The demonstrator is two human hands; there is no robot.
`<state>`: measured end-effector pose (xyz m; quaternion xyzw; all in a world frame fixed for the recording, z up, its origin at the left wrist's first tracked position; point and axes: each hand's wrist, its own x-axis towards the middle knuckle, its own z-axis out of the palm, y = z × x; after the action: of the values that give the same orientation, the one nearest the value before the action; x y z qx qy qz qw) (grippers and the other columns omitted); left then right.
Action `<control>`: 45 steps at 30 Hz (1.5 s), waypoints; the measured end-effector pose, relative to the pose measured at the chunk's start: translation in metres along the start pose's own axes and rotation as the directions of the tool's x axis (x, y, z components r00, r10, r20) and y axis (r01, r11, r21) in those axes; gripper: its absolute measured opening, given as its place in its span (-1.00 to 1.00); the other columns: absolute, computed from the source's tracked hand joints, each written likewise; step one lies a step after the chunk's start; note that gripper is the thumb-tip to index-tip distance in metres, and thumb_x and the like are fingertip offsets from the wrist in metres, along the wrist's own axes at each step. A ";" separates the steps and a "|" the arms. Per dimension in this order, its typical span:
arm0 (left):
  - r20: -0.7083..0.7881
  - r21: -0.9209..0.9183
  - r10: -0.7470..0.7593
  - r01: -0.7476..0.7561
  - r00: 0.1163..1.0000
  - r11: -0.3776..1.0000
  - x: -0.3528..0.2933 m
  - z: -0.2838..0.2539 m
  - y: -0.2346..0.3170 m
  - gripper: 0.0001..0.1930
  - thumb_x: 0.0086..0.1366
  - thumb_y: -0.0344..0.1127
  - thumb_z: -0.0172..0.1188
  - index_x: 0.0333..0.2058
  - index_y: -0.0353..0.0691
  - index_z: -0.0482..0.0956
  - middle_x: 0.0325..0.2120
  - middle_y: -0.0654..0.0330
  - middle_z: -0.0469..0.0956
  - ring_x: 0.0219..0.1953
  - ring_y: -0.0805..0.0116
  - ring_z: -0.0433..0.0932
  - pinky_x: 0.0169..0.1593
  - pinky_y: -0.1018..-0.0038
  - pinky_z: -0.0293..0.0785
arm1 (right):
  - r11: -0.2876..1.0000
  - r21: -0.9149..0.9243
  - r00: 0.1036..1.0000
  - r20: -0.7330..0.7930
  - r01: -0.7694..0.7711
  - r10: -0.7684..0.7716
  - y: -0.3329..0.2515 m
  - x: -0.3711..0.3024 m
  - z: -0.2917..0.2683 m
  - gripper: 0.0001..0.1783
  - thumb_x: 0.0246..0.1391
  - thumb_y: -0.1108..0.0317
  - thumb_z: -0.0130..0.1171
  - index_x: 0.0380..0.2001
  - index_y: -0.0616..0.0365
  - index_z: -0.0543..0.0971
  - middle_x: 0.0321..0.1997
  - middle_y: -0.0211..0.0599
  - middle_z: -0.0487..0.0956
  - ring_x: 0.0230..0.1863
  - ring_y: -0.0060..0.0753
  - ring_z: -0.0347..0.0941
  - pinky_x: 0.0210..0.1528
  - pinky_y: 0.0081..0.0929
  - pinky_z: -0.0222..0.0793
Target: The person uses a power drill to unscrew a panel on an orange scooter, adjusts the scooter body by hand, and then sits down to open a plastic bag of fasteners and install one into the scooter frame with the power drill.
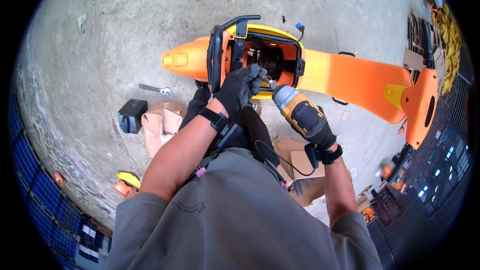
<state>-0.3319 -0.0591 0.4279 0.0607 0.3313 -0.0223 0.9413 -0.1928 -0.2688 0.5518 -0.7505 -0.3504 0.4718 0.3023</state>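
An orange and yellow scooter (pixel 357 77) lies across in front of me, its seat compartment (pixel 287 52) uncovered and dark parts visible inside. My right hand (pixel 322 132), in a black glove, grips a yellow and black cordless impact driver (pixel 300 111), which points up and left toward the compartment's near edge. My left hand (pixel 239 89), also gloved, has its fingers pinched together at the tip of the driver's bit (pixel 267 79). Whatever lies between those fingers is too small to make out. Beside the left hand rises the scooter's black tubular rail (pixel 216 57).
An adjustable wrench (pixel 155 89) lies on the concrete floor at left, near a black box-shaped block (pixel 132 116) and a torn cardboard box (pixel 162 122). More cardboard (pixel 302 162) is below my right hand. Yellow and orange pieces (pixel 128 180) sit at lower left.
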 end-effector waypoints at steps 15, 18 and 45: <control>-0.007 -0.377 0.176 -0.166 0.984 0.911 0.025 -0.003 -0.009 -0.84 0.38 -0.35 0.03 -0.14 -0.25 0.49 -0.28 0.23 0.55 -0.25 0.38 0.57 -0.12 0.47 0.56 | 0.645 -0.638 0.890 0.151 0.420 -0.430 -0.002 0.067 -0.009 -0.62 -0.06 0.45 0.29 -0.09 0.11 0.58 -0.12 -0.21 0.63 -0.08 -0.16 0.58 -0.01 -0.31 0.50; 0.010 -0.431 0.294 -0.261 0.956 0.864 0.047 0.007 -0.005 -0.77 0.26 -0.54 -0.07 -0.18 -0.12 0.48 -0.28 0.25 0.51 -0.19 0.24 0.54 0.05 0.29 0.48 | 0.608 -0.638 0.854 0.160 0.472 -0.496 -0.002 0.105 -0.009 -0.57 -0.06 0.46 0.29 -0.04 0.14 0.56 -0.05 -0.18 0.61 0.02 -0.13 0.54 0.08 -0.29 0.45; -0.234 0.288 0.611 -0.546 0.757 0.787 0.111 -0.006 0.013 -0.77 0.40 -0.41 -0.05 -0.02 -0.27 0.45 -0.11 0.10 0.51 0.00 0.33 0.50 0.14 0.46 0.46 | 0.920 -0.361 0.917 0.297 -0.150 0.266 -0.007 0.230 -0.025 -0.63 -0.07 0.44 0.22 -0.10 0.18 0.55 -0.23 -0.31 0.60 -0.21 -0.42 0.52 -0.17 -0.44 0.49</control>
<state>-0.2482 -0.0452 0.3551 0.2584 0.4375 0.2475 0.8250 -0.1003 -0.0818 0.4523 -0.7309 -0.3885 0.5585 0.0541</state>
